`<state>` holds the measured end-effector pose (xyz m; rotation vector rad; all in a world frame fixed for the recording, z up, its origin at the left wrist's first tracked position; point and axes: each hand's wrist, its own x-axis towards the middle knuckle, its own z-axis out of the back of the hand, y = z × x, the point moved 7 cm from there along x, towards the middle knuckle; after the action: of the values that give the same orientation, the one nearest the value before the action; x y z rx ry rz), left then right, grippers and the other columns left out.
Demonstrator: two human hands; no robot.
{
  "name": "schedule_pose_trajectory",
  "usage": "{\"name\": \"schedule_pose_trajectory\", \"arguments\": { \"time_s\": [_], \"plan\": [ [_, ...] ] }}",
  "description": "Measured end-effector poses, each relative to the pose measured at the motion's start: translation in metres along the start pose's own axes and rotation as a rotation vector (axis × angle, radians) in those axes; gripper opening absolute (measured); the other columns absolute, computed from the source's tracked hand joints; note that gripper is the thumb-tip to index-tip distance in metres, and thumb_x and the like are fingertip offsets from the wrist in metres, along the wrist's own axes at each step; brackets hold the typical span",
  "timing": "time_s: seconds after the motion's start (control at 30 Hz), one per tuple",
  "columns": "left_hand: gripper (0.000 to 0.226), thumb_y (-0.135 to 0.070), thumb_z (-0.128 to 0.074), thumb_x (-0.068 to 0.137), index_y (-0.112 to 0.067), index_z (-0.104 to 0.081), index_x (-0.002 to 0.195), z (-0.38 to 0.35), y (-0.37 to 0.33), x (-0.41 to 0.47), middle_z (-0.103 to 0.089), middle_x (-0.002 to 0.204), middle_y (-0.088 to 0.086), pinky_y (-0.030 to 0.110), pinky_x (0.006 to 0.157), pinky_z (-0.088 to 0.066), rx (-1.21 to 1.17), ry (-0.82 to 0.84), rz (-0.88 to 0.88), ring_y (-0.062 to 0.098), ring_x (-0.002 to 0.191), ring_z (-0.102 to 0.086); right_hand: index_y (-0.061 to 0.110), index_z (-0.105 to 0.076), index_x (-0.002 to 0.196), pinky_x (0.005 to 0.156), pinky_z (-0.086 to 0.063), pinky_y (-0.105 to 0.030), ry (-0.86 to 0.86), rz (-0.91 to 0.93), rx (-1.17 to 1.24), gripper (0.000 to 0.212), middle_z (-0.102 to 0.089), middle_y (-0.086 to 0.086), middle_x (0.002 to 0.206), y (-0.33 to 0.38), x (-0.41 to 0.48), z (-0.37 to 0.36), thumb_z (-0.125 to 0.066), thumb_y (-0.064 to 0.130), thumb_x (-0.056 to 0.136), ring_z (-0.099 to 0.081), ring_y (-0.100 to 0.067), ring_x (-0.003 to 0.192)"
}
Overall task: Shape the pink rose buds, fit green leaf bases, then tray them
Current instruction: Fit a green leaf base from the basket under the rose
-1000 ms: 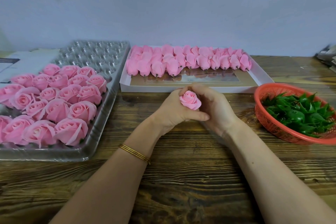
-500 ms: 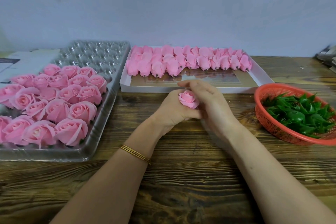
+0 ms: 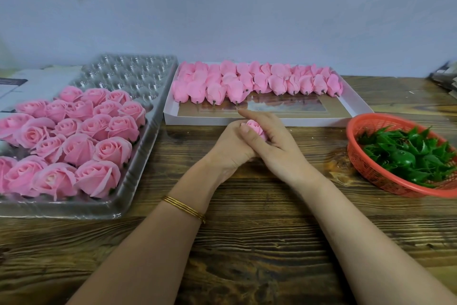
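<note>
Mid-frame: right hand (image 3: 278, 147) now folds further over rose bud (image 3: 255, 127), left hand (image 3: 228, 147) cups it; both grip it. Shaping ongoing; leaf bases (image 3: 405, 153) at right untouched.

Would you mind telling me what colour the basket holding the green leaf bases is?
The basket is orange-red plastic mesh, best seen at the right of the head view.

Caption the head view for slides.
Left hand and right hand hold a pink rose bud between clear tray of finished roses and red basket of leaf bases.
</note>
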<state>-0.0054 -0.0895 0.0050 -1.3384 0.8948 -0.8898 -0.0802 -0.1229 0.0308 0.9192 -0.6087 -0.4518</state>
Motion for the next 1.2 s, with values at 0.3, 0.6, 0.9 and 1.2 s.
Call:
{"name": "schedule_pose_trajectory", "arguments": {
  "time_s": [0.3, 0.6, 0.9, 1.2],
  "plan": [
    [0.03, -0.007, -0.063, 0.066, 0.005, -0.066, 0.093, -0.003, 0.0, 0.001, -0.065, 0.084, 0.017, 0.05, 0.077, -0.055, -0.009, 0.022, -0.013, 0.028, 0.082, -0.065, 0.02, -0.054, 0.139, 0.119, -0.021, -0.036, 0.052, -0.087, -0.028, 0.054, -0.049, 0.003, 0.135, -0.015, -0.001, -0.002, -0.048, 0.05, 0.095, -0.034, -0.012, 0.135],
    [0.025, -0.004, -0.066, 0.075, -0.027, -0.069, 0.066, 0.003, 0.005, 0.005, -0.067, 0.064, -0.009, 0.028, 0.063, -0.053, 0.027, 0.012, -0.01, 0.007, 0.068, -0.066, 0.019, -0.052, 0.138, 0.111, -0.029, -0.024, -0.088, 0.07, -0.075, 0.051, -0.052, -0.001, 0.127, 0.006, -0.003, 0.007, -0.049, 0.04, 0.092, -0.043, -0.015, 0.126],
    [0.01, 0.005, -0.052, 0.095, 0.009, -0.061, 0.095, 0.003, -0.003, 0.001, -0.061, 0.088, 0.016, 0.053, 0.087, -0.053, 0.109, -0.034, 0.006, 0.026, 0.085, -0.058, 0.019, -0.039, 0.148, 0.109, -0.016, -0.017, 0.03, -0.021, -0.148, 0.056, -0.043, 0.004, 0.137, -0.007, -0.003, -0.005, -0.046, 0.044, 0.099, -0.028, -0.008, 0.131],
    [0.018, -0.001, -0.064, 0.082, 0.012, -0.063, 0.095, 0.002, -0.004, 0.001, -0.061, 0.084, 0.017, 0.049, 0.077, -0.051, 0.052, -0.023, -0.029, 0.026, 0.081, -0.058, 0.022, -0.042, 0.147, 0.106, -0.015, -0.013, 0.058, -0.042, -0.179, 0.073, -0.042, 0.009, 0.133, -0.016, -0.002, -0.006, -0.036, 0.065, 0.089, -0.026, -0.004, 0.129]
  ]
}}
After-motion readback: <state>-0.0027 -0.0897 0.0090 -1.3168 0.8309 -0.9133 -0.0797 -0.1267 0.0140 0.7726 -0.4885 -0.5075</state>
